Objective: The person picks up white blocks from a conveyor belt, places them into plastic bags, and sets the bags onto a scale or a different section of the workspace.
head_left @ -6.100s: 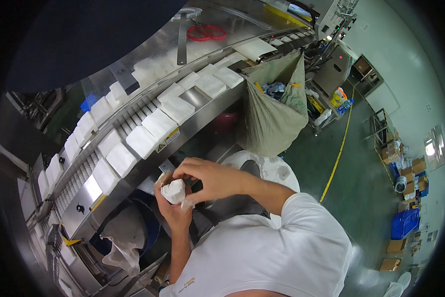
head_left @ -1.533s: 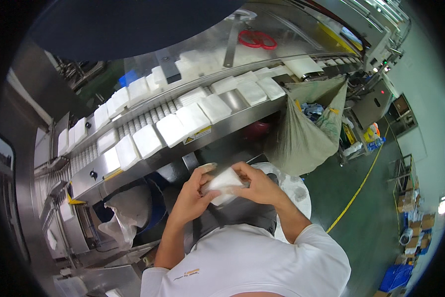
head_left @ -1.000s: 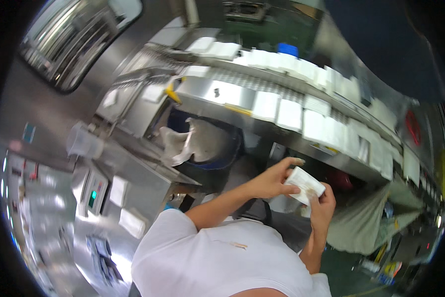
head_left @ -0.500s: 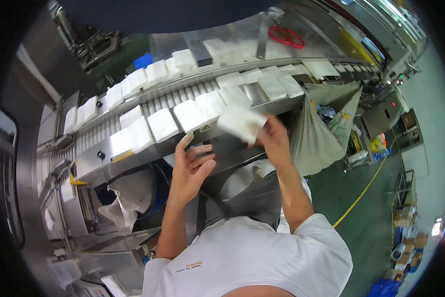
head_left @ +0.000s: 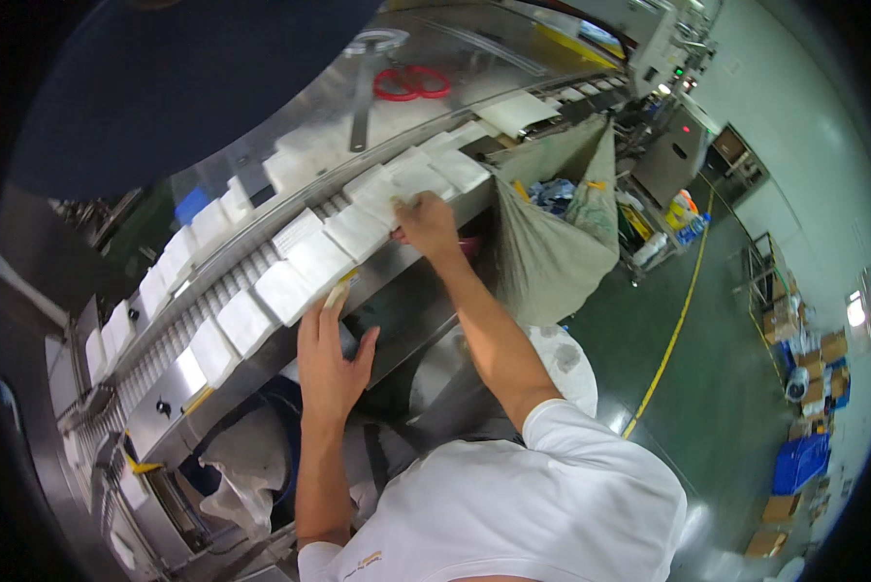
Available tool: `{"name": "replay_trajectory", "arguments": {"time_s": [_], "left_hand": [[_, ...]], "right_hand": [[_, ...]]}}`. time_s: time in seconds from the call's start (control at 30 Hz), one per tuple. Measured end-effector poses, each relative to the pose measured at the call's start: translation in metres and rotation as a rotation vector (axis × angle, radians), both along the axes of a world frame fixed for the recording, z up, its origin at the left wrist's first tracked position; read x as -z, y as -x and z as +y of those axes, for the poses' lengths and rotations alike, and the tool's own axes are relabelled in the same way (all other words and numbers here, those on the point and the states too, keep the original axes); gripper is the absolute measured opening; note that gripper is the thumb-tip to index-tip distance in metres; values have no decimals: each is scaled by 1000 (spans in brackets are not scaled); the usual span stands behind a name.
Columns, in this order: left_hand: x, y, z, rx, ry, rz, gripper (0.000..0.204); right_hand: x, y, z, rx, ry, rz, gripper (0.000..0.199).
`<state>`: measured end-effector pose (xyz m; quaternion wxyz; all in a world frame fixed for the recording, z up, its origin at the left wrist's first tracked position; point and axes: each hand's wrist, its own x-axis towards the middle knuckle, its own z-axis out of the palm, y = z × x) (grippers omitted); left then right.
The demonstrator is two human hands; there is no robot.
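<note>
Flat white packets, seemingly folded paper or cloth, lie overlapping in a row along a roller conveyor (head_left: 224, 283). My right hand (head_left: 426, 225) is at the conveyor's near edge, its curled fingers closed on a white packet (head_left: 382, 197) in the row. My left hand (head_left: 331, 367) is open and empty, fingers stretched upward and thumb apart. A pale cover sits on one of its fingertips, close to the near edge beside another white packet (head_left: 282, 289).
A second row of white packets (head_left: 178, 254) stands along the far side. Red-handled scissors (head_left: 412, 83) lie on the metal table behind. A large cloth sack (head_left: 562, 262) hangs at the right, with blue material inside. Beyond it, a yellow line (head_left: 683, 325) crosses the green floor.
My right hand has carried a packet from in front of the conveyor onto the row. My left hand has its fingers straighter now. The view has swung to the right.
</note>
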<state>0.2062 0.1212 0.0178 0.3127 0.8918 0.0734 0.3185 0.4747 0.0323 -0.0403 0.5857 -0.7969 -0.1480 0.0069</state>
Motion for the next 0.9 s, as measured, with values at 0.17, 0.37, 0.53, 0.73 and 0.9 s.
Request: {"name": "replay_trajectory", "arguments": {"time_s": [0.17, 0.37, 0.53, 0.73, 0.9], "left_hand": [[4, -94, 12, 29, -336, 31, 60], [45, -107, 56, -35, -394, 305, 36], [49, -52, 29, -113, -323, -150, 35], [23, 185, -22, -751, -74, -251, 37], [12, 380, -99, -1578, -116, 119, 44]], "right_hand": [[4, -2, -24, 256, 636, -789, 45], [-29, 66, -40, -8, 597, -632, 22], [-35, 106, -42, -159, -62, -222, 35], [1, 188, 31, -963, -138, -77, 22], [31, 309, 82, -1519, 75, 193, 19]]}}
